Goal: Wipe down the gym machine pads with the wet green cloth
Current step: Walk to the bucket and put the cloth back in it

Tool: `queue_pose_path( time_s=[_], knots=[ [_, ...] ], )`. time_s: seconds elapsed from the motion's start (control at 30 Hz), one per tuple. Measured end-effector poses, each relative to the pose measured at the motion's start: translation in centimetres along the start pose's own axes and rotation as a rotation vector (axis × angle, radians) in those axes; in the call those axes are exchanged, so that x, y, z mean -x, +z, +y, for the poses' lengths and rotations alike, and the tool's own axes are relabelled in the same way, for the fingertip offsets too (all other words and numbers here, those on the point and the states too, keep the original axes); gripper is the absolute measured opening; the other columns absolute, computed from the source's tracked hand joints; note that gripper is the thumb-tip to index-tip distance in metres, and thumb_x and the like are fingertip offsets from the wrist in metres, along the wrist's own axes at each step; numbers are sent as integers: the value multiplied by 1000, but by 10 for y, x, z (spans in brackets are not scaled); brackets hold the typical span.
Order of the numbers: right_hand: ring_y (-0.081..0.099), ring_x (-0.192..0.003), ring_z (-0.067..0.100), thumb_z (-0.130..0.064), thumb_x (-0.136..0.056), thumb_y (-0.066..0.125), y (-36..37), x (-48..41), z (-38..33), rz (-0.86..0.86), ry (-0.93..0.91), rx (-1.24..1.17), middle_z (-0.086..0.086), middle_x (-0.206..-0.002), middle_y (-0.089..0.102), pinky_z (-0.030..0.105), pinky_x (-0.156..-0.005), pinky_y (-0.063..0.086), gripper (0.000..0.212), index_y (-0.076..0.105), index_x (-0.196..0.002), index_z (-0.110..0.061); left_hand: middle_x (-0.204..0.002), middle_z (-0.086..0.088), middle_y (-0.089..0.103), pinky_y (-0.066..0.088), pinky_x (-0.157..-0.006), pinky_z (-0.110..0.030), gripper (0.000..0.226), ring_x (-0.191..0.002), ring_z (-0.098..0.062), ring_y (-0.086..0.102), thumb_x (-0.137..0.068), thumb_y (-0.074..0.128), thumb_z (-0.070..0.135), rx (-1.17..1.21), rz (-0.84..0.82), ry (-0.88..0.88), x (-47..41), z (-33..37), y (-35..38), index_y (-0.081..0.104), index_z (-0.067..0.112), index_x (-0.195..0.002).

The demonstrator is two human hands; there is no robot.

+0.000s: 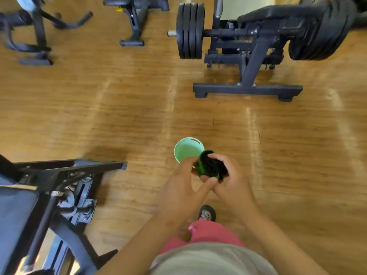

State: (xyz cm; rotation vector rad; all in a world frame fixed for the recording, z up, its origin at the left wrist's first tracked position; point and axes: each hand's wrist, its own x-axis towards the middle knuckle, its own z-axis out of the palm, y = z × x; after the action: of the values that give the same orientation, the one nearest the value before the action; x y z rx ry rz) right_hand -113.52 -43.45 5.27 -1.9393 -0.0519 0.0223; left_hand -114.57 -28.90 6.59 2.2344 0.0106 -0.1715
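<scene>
Nearest: grey shirt (208,259), pink shorts (210,233), one dark shoe (207,213) on the glossy wooden plank floor (139,120).

Both bare forearms reach forward and the hands meet mid-frame.
- Left hand (182,187): fingers (191,162) curled onto the left end of the bunched green cloth with a dark middle (211,166), thumb stretched along its underside.
- Right hand (233,180): fingers (219,156) wrapped over the top and right side of the same cloth, gripping it.
- The cloth is wadded into a thick roll, held between both hands and off the floor. Green shows on its left and bottom edges. Wet or dry: cannot tell.

Just beyond the hands, a round mint-green plastic bucket (186,150) with a slot near its rim stands on the floor. The cloth overlaps its near-right rim in view. Whether they touch: cannot tell.

Near left: a dark steel machine frame (75,171) carrying a flat dark-grey pad (14,215), cut off by the picture edge and well apart from the cloth.

Far right: a black plate-loaded machine (250,56) on a T-shaped base, with a stack of black weight plates (190,30) on its left bar end, more plates on the right side and a black upholstered pad (278,11) on top.

Far left: blurred dark exercise-bike frames (135,22).
</scene>
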Motion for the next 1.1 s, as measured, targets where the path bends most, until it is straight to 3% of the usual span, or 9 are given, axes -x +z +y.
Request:
queue_pose_path(
  time_s=[0.17, 0.23, 0.37, 0.53, 0.67, 0.8, 0.87, 1.03, 1.1],
  knots=[
    [63, -92, 7, -8, -76, 77, -11, -18, -4, -113, 12, -121, -20, -107, 64, 14, -77, 47, 57, 56, -115, -44, -116, 21, 56, 51, -88, -33, 72, -104, 1, 55, -63, 65, 67, 143, 60, -107, -15, 15, -2, 47, 37, -126],
    [63, -89, 8, -4, -77, 73, -15, -23, -5, -147, 5, -113, -22, -108, 63, 15, -75, 48, 56, 58, -111, -45, -112, 19, 58, 51, -87, -30, 63, -100, 2, 57, -66, 69, 58, 187, 78, -117, -22, 16, -3, 51, 35, -122],
    [62, -80, 14, -21, -75, 77, -25, -30, -3, -117, 32, -140, -14, -98, 65, 24, -72, 52, 34, 62, -96, -41, -103, 14, 64, 51, -82, -27, 43, -94, -3, 61, -73, 66, 44, 253, -7, -88, -40, 17, -4, 59, 29, -113],
    [63, -72, 7, -6, -73, 78, -43, -46, -3, -21, 179, -452, -8, -78, 67, 19, -61, 50, 22, 67, -76, -24, -79, 14, 67, 46, -71, -16, 14, -78, -3, 60, -84, 60, 7, 645, -183, -130, -73, 16, -14, 66, 15, -93],
    [59, -63, 13, -10, -73, 76, -41, -55, -11, -21, 308, -790, 1, -75, 65, 24, -52, 50, 16, 70, -71, -25, -95, -7, 69, 50, -71, -21, 42, -89, -15, 64, -72, 52, 18, 962, -299, -243, -92, 10, -24, 64, -2, -107],
    [59, -67, 14, -10, -77, 66, -28, -66, -20, -17, 305, -779, 1, -77, 66, 25, -56, 51, 18, 70, -72, -27, -119, -2, 66, 49, -88, -31, 46, -108, -16, 62, -72, 65, 41, 740, -266, -195, -98, 0, -40, 65, 22, -114],
    [62, -73, 16, -10, -81, 68, -22, -72, -23, -25, 264, -724, 3, -84, 68, 30, -60, 53, 16, 69, -78, -26, -118, 10, 64, 50, -86, -26, 52, -110, -11, 60, -66, 71, 51, 576, -190, -124, -98, -1, -49, 61, 33, -114],
    [64, -76, 18, -10, -79, 68, -9, -83, -31, 21, 251, -720, 6, -87, 68, 28, -62, 53, 10, 67, -83, -18, -123, 17, 51, 44, -89, -14, 62, -112, -1, 52, -70, 77, 38, 238, -38, 214, -105, -3, -62, 50, 34, -125],
    [64, -77, 18, -10, -77, 63, -5, -86, -32, 54, 257, -793, 6, -87, 68, 27, -64, 54, 11, 66, -80, -20, -121, 16, 54, 48, -87, -21, 65, -108, -4, 56, -65, 79, 41, 349, -48, 102, -111, -5, -66, 51, 38, -123]
  ],
)
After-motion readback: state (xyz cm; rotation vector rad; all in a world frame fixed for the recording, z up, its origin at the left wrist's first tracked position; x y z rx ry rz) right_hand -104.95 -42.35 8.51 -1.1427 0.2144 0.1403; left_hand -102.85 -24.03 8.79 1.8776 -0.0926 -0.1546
